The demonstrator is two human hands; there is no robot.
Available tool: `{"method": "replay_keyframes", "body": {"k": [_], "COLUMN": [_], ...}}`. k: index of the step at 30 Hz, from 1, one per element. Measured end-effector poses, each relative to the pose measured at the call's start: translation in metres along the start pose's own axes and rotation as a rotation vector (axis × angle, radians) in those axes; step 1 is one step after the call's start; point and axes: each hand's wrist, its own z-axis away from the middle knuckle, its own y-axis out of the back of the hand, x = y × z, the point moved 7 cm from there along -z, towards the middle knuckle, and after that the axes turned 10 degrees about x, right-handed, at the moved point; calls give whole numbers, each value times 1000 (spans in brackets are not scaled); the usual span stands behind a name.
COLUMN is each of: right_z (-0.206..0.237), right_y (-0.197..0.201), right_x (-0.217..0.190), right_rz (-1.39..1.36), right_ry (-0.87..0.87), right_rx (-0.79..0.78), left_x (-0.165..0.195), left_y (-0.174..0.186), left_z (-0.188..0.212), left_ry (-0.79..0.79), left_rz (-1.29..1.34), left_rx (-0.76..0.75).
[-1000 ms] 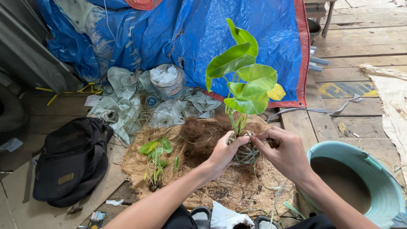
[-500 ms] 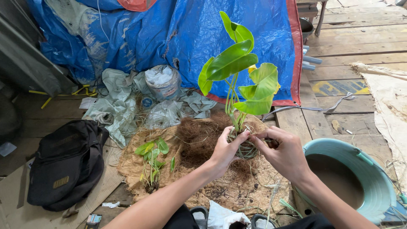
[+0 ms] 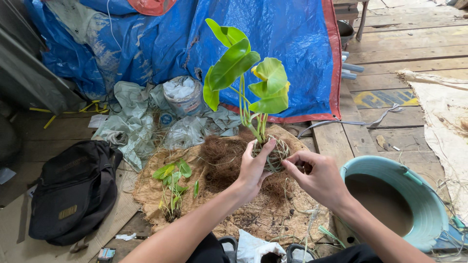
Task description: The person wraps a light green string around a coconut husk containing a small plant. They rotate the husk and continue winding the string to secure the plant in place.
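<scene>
Holding: head view, the left hand [image 3: 254,168] cups the root ball [image 3: 274,155] of a leafy green plant [image 3: 243,73], fingers wrapped round its left side.
Right hand [image 3: 319,178]: fingertips pinched against the ball's right side; what they pinch is too small to tell.
Plant position: upright, stems rising from between both hands, above a heap of brown fibre [image 3: 222,156] on a burlap sheet [image 3: 253,214].
Nearby: a teal basin [image 3: 424,204] to the right, a black bag [image 3: 73,190] to the left.
Change: the leaves have turned somewhat; both hands keep their grip.
</scene>
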Motion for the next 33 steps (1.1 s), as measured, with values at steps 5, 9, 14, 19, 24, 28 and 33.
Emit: {"method": "replay_keyframes", "body": {"k": [5, 9, 14, 19, 24, 28, 33], "right_z": [6, 8, 8, 8, 9, 9, 8], "right_y": [-11, -15, -21, -31, -45, -57, -70], "right_x": [11, 14, 16, 17, 20, 18, 20], "right_rz": [29, -25, -29, -40, -79, -143, -148], "right_ry": [-161, -200, -219, -198, -244, -229, -244], "right_rx": [-101, -125, -157, -190, -273, -319, -381], "left_x": [2, 5, 7, 9, 13, 14, 19], "left_y": [-2, -4, 0, 8, 18, 27, 32], "left_z": [5, 10, 13, 12, 11, 13, 18], "left_ry": [69, 96, 120, 118, 108, 96, 66], "left_rz": [35, 55, 63, 67, 138, 155, 200], "left_rx": [-52, -115, -136, -109, -78, -81, -175]}}
